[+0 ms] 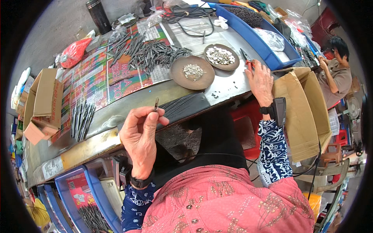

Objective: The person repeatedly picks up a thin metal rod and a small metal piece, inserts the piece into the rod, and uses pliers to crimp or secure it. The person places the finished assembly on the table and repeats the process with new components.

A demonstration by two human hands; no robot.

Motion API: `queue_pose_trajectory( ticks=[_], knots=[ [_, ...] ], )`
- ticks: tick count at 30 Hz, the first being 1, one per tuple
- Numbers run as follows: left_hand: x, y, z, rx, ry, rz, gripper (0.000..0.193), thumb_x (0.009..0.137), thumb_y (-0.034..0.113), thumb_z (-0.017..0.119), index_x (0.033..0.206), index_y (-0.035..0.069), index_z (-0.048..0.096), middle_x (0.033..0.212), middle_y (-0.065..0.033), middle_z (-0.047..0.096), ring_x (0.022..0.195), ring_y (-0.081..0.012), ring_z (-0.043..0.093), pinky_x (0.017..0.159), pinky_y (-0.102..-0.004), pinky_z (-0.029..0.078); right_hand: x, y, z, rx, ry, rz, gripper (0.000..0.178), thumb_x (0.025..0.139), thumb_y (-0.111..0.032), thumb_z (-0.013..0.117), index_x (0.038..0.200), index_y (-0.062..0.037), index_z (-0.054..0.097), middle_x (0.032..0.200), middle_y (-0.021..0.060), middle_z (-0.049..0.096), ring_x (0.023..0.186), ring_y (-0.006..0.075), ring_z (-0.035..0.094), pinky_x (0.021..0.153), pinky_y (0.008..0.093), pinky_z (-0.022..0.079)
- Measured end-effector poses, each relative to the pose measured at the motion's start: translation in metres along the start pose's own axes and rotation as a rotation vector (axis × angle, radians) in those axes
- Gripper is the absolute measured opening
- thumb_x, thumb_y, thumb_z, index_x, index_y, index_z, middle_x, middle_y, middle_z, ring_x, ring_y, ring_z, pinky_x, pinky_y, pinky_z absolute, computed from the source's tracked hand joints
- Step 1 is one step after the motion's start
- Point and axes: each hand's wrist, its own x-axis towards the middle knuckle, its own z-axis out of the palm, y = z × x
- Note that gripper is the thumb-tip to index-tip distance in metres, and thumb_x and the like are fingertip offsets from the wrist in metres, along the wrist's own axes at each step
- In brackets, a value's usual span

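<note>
The left hand [140,130] pinches a small, slim brass-and-dark piece [156,103] between thumb and fingertips, above the near edge of the table [165,91]; its long axis stands roughly upright in view, with the free end toward the far edge. The red-handled pliers [247,58] lie toward the table's right end, between the dish of white pieces [227,68] and the blue tray [253,40], their pointed nose aimed at the far edge and a little left. The right hand [259,81] is much the nearer: its fingers reach the red handles, though I cannot tell whether they close firmly. From the left hand, the pliers are well apart, rightward and farther in; the dish of metal pins [179,78] lies between.
</note>
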Motion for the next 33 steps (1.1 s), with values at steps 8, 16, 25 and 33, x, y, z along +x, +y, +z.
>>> queue_pose_trajectory(
  ticks=[8, 16, 25, 33],
  knots=[
    [0.006, -0.015, -0.002, -0.070, 0.003, 0.064, 0.014, 0.093, 0.010, 0.063, 0.100, -0.002, 0.061, 0.092, -0.0100, 0.068, 0.073, -0.0126, 0.062, 0.072, -0.0240, 0.049, -0.005, -0.022, -0.029, 0.270, 0.159, 0.100, 0.026, 0.088, -0.021, 0.061, 0.106, -0.0022, 0.056, 0.095, 0.0192, 0.063, 0.093, 0.0376, 0.059, 0.078, 0.0477, 0.048],
    [0.006, -0.022, -0.007, -0.128, -0.043, 0.072, 0.012, 0.093, 0.009, 0.063, 0.098, -0.002, 0.060, 0.089, -0.0090, 0.066, 0.069, -0.0094, 0.057, 0.068, -0.0230, 0.048, -0.033, -0.115, -0.124, 1.276, 0.106, -0.195, 0.021, 0.088, -0.007, 0.064, 0.106, 0.0012, 0.055, 0.095, 0.0127, 0.065, 0.090, 0.0192, 0.062, 0.081, 0.0302, 0.050],
    [0.004, -0.023, -0.009, -0.163, -0.052, 0.065, 0.010, 0.093, 0.007, 0.063, 0.097, -0.001, 0.061, 0.086, -0.0077, 0.066, 0.068, -0.0082, 0.055, 0.065, -0.0214, 0.047, -0.030, -0.159, -0.155, 0.944, 0.091, -0.632, 0.020, 0.070, -0.001, 0.069, 0.090, 0.0022, 0.065, 0.099, 0.0164, 0.063, 0.088, 0.0268, 0.061, 0.077, 0.0351, 0.051],
    [0.007, -0.025, -0.010, -0.153, -0.057, 0.097, 0.009, 0.093, 0.008, 0.064, 0.095, -0.001, 0.061, 0.085, -0.0070, 0.066, 0.067, -0.0078, 0.055, 0.063, -0.0200, 0.046, -0.034, -0.168, -0.145, 0.915, 0.028, -0.673, 0.019, 0.074, -0.012, 0.073, 0.088, -0.0043, 0.064, 0.084, 0.0119, 0.054, 0.075, 0.0306, 0.058, 0.061, 0.0393, 0.049]
  ],
)
